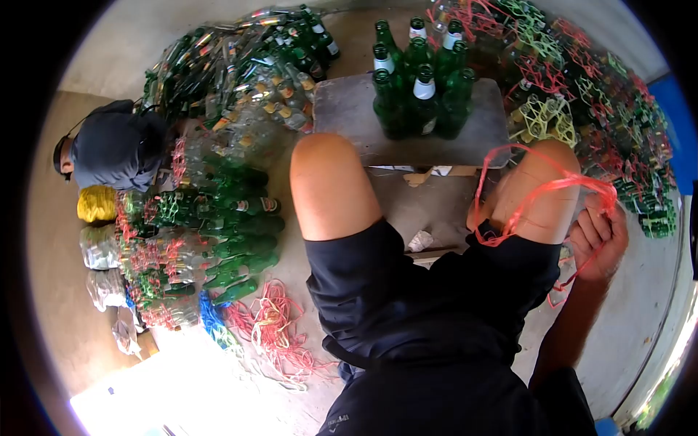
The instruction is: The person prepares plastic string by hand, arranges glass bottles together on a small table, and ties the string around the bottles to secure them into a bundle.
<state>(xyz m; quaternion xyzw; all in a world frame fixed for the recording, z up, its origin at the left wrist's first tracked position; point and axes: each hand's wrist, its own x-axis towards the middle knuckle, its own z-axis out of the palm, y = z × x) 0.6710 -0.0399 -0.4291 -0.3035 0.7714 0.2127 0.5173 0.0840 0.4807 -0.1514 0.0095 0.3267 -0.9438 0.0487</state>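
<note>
Beside my right knee, my right hand (pixel 598 236) is closed around a red plastic string (pixel 534 192). Loose loops of the string hang over the knee and toward the inner thigh, and one end trails below the wrist. My left hand is out of sight. In front of my knees, several green glass bottles (pixel 424 94) stand upright in a tight group on a low wooden table (pixel 342 109). Some have white neck labels. No string shows around this group, and my right hand is apart from it.
Stacks of string-tied bottles (pixel 574 80) rise at the right; a big pile of loose bottles (pixel 225 69) lies at the back left. Green bottles (pixel 243 207) lie on the left floor. Tangled red string (pixel 276 323) lies below them. A person in dark clothing (pixel 116 149) is at far left.
</note>
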